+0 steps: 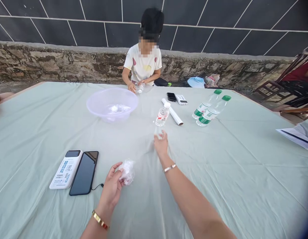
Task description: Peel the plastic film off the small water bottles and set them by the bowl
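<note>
My left hand (pixel 114 181) pinches a crumpled wad of clear plastic film (pixel 128 172) just above the cloth. Further forward, my right hand (pixel 160 143) has its fingers curved and apart, with no object plainly between them. Just beyond those fingertips stands a small clear bottle (pixel 162 116) with a white cap and a red-and-white label, upright. Behind that bottle a white roll of film (pixel 172 112) lies slantwise. A translucent purple basin (pixel 112 103) sits to the left, with some crumpled clear film (pixel 119 109) inside.
Two green-capped water bottles (pixel 209 109) stand at right. A phone (pixel 84 173) and white power bank (pixel 65 170) lie at left. Another phone (pixel 171 97) and power bank (pixel 181 100) are farther back. Across the table, a person (pixel 144 66) handles a clear bottle (pixel 141 88). Papers (pixel 297 136) lie far right.
</note>
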A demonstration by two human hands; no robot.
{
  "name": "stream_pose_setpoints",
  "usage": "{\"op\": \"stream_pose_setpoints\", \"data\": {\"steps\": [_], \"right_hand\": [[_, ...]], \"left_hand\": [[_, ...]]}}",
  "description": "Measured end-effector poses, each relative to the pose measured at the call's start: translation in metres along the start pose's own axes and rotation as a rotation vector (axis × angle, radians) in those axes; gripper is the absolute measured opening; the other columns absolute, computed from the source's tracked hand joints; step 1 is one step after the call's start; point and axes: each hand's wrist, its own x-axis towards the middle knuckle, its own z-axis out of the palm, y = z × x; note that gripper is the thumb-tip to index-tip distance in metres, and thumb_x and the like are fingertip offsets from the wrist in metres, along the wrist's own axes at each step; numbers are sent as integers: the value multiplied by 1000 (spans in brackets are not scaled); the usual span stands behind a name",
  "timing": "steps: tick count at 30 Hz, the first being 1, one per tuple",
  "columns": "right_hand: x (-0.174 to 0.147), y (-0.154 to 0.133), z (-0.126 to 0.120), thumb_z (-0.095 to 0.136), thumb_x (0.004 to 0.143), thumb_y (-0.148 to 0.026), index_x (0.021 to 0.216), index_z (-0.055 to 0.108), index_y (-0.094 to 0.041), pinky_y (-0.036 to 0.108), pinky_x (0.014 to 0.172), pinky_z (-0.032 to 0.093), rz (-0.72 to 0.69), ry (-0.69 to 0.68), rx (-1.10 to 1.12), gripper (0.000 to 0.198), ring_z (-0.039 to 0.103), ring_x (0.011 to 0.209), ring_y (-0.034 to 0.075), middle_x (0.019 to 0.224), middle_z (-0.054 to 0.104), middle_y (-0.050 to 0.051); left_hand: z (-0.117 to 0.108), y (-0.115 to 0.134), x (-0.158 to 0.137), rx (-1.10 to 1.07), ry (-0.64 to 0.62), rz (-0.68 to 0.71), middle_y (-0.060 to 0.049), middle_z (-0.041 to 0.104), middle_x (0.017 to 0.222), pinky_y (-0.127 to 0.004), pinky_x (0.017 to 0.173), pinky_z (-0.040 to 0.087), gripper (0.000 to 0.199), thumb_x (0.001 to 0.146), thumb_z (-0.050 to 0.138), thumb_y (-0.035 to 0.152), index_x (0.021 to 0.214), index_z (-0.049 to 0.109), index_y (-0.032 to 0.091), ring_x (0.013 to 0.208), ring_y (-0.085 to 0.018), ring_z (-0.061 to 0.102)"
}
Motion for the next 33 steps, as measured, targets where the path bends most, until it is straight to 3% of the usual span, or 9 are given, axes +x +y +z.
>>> {"op": "stream_pose_setpoints", "data": {"steps": [2, 4, 8, 12, 15, 18, 21, 28, 33], "right_hand": [[-50, 9, 0, 53, 80, -31, 130, 42, -16, 34, 73, 50, 74, -82, 45, 54, 59, 64, 13, 114, 58, 11], [-91, 17, 0, 51, 80, -28, 130, 41, -17, 34, 70, 50, 39, -193, 82, 53, 56, 61, 12, 117, 56, 11], [-124, 22, -1, 48, 79, -22, 124, 46, -18, 36, 74, 50, -87, -266, 39, 45, 58, 68, 15, 115, 57, 11], [-121, 22, -3, 48, 79, -17, 122, 48, -21, 37, 76, 49, -152, -291, -20, 44, 58, 69, 16, 108, 60, 8], [-121, 22, -2, 47, 80, -17, 122, 49, -22, 36, 74, 50, -186, -308, -48, 42, 58, 67, 15, 108, 60, 7], [-124, 22, 0, 45, 80, -17, 120, 50, -22, 35, 72, 50, -215, -314, -87, 41, 58, 65, 14, 110, 60, 7], [-125, 23, 3, 45, 79, -17, 120, 51, -20, 35, 72, 50, -230, -292, -109, 41, 58, 67, 14, 107, 61, 7], [-118, 22, 7, 46, 76, -15, 116, 54, -18, 36, 75, 50, -213, -210, -69, 41, 57, 64, 14, 104, 63, 8], [-146, 28, -5, 44, 76, -16, 115, 54, -17, 32, 70, 51, -138, -166, 15, 40, 58, 63, 13, 102, 63, 8]], "left_hand": [[10, 18, 19, 1, -2, -56, 1, 61, 72, -27, 53, 48, 30, 67, 74, 26, 90, 57, 19, 55, -12, 58], [26, 49, 41, 19, 18, -72, 2, 58, 64, -25, 48, 48, 17, 71, 69, 20, 80, 54, 18, 48, -10, 55], [80, 135, 90, -1, 70, 61, 0, 56, 68, -19, 46, 46, 3, 83, 57, 15, 83, 54, 17, 47, -7, 52], [129, 203, 128, -48, 144, 138, -14, 56, 102, -27, 61, 54, 32, 92, 47, 39, 115, 45, 17, 74, -15, 63], [138, 212, 135, -81, 107, 166, -21, 44, 127, -35, 70, 56, 49, 92, 39, 47, 132, 32, 19, 95, -24, 63], [123, 182, 122, -54, 36, 224, -15, 53, 117, -32, 69, 55, 40, 91, 44, 34, 127, 40, 20, 89, -21, 66], [89, 120, 91, 105, -89, 220, -8, 63, 84, -27, 64, 53, 22, 82, 53, 21, 103, 56, 14, 69, -16, 67], [20, -43, -1, 317, -90, 164, 1, 59, 61, -23, 50, 43, 32, 64, 69, 42, 80, 61, 14, 51, -11, 55], [11, -89, -31, 527, -96, 312, 2, 55, 58, -24, 50, 41, 29, 72, 59, 46, 74, 59, 16, 51, -12, 51]]}}
